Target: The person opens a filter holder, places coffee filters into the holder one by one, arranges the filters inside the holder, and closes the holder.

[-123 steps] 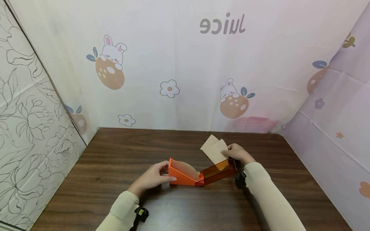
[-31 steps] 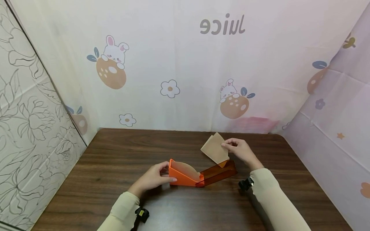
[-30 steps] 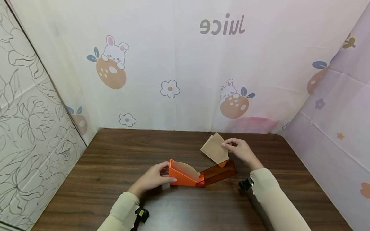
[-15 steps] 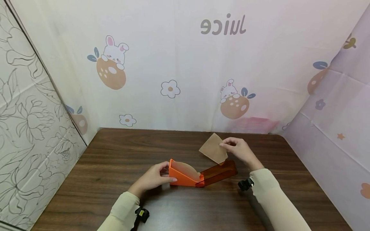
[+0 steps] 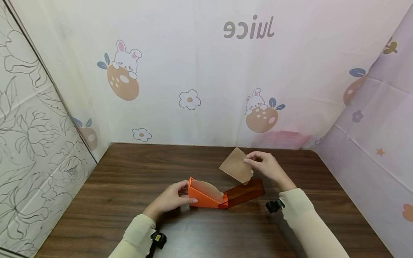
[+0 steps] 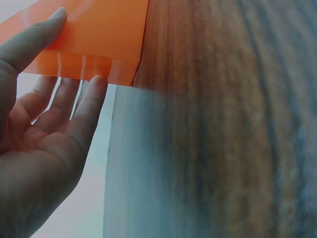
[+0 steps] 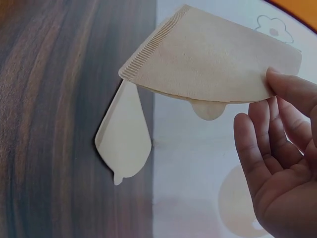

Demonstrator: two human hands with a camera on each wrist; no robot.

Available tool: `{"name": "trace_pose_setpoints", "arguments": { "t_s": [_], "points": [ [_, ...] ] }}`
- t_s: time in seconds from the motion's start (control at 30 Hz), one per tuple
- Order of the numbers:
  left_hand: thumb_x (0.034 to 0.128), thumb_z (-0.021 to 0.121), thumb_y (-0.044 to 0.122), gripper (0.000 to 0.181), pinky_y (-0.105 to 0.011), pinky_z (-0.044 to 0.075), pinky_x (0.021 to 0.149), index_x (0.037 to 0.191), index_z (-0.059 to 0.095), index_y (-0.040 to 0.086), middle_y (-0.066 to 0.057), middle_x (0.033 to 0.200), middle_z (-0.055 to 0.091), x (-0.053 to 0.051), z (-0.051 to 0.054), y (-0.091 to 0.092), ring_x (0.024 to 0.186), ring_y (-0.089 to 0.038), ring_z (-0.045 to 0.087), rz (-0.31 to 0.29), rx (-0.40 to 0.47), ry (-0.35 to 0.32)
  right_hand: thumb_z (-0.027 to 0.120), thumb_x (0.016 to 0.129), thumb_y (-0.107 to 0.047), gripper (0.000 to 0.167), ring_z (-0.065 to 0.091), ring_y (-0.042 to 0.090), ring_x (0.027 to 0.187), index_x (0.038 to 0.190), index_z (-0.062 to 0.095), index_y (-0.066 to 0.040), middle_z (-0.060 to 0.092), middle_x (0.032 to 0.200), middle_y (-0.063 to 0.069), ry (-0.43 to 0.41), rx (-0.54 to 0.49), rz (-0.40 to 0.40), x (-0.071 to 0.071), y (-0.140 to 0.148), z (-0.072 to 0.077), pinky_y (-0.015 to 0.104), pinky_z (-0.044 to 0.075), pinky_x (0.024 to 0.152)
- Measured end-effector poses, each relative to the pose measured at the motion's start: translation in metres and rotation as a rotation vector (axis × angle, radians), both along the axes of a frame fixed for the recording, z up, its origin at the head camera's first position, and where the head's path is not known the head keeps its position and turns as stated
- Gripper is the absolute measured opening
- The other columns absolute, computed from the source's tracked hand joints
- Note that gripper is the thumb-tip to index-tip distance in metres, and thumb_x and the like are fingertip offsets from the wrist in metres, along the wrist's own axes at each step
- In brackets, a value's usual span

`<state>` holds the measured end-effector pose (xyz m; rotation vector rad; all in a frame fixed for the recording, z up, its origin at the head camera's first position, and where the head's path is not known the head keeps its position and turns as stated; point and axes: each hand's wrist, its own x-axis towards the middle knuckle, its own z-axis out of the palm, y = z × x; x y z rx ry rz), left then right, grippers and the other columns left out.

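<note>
My left hand [image 5: 169, 199] grips the back end of an orange coffee filter holder [image 5: 203, 199]; in the left wrist view the thumb lies along one side, fingertips against the end wall. Tan filters [image 5: 206, 188] stand inside the holder. Its see-through brown lid [image 5: 246, 193] is swung open to the right. Behind the lid, my right hand [image 5: 266, 166] pinches a paper coffee filter [image 7: 213, 59] by its edge between thumb and fingers. In the right wrist view a second filter [image 7: 124, 136] lies on the table under the held one; the head view hides it.
A dark wood-grain table [image 5: 129, 179] extends around the holder on all sides. Beyond its far edge hangs a pale curtain [image 5: 219, 64] printed with rabbits and fruit. Side panels stand at left and right. Dark wrist cameras [image 5: 275, 206] sit below both hands.
Four seconds ago two filters showed fanned apart by the right hand. Since then the right hand has lifted one and shifted slightly left with it. The left hand and holder have stayed put.
</note>
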<state>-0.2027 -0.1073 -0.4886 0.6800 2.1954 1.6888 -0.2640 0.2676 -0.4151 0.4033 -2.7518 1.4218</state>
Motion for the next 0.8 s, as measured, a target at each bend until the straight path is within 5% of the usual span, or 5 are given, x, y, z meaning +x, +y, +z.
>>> {"name": "trace_pose_setpoints", "arguments": {
  "t_s": [0.23,0.8],
  "points": [
    [0.0862,0.081,0.014,0.037,-0.027,0.054,0.088,0.117,0.063,0.006,-0.006,0.110,0.067,0.001,0.001,0.000,0.107,-0.023,0.064,0.005,-0.009,0.005,0.072,0.094,-0.035,0.024,0.049,0.018,0.064,0.104,0.073,-0.014,0.058,0.077,0.016,0.040,0.028,0.016,0.003,-0.003,0.006,0.028,0.042,0.055],
    [0.0863,0.082,0.016,0.038,-0.027,0.054,0.088,0.118,0.063,0.007,-0.004,0.110,0.067,0.001,0.000,0.001,0.107,-0.021,0.064,0.010,-0.025,0.007,0.070,0.096,-0.031,0.020,0.050,0.019,0.069,0.107,0.073,-0.015,0.064,0.084,0.013,0.086,0.063,0.021,0.013,-0.009,0.019,0.027,0.041,0.056]
  ]
}}
